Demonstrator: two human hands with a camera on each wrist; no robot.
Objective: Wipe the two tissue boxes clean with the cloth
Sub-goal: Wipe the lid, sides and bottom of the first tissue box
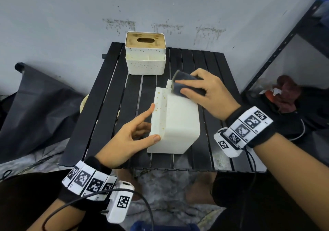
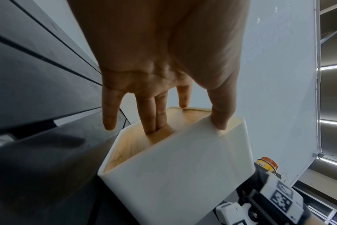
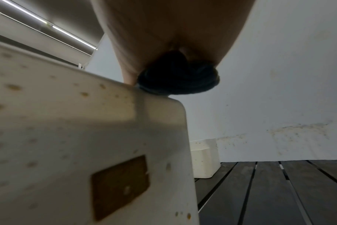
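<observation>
A white tissue box (image 1: 179, 124) lies on its side on the black slatted table (image 1: 110, 106), brown specks on its upturned step. My left hand (image 1: 149, 124) holds its near left end. In the left wrist view two fingers (image 2: 154, 118) reach into the slot of its wooden lid (image 2: 129, 144) and the thumb presses the rim. My right hand (image 1: 204, 91) grips a folded dark cloth (image 1: 185, 86) and presses it onto the box's far top edge, as the cloth (image 3: 177, 79) also shows from below. A second speckled tissue box (image 1: 145, 65) stands upright at the table's back.
A stained white wall (image 1: 160, 8) rises right behind the table. A black metal shelf rack (image 1: 277, 52) stands at the right, with dark and red clutter on the floor beside it. A black bag (image 1: 35, 106) lies on the floor at the left.
</observation>
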